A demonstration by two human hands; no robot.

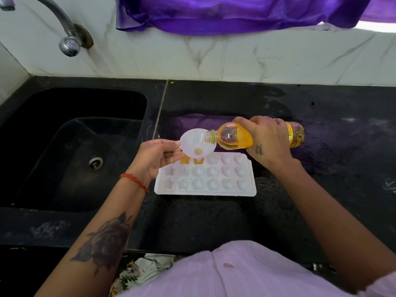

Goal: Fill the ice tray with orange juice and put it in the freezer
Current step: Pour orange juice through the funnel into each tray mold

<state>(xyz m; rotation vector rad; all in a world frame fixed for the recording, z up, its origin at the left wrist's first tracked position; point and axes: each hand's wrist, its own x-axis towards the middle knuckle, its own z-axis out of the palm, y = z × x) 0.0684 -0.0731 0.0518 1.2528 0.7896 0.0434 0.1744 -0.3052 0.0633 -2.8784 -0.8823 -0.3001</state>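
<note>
A white ice tray [205,190] with star and round moulds lies on the black counter. Two moulds in its far left row hold orange juice. My left hand [155,156] holds a white funnel [194,140] over that far row, with a little juice pooled at its neck. My right hand [267,140] grips an orange juice bottle [233,136] tipped on its side, cap off, its mouth resting in the funnel.
A black sink [70,151] with a drain lies left of the tray, a chrome tap [68,42] above it. The black counter [321,179] looks wet and stretches to the right. A purple cloth [214,16] hangs over the marble wall behind.
</note>
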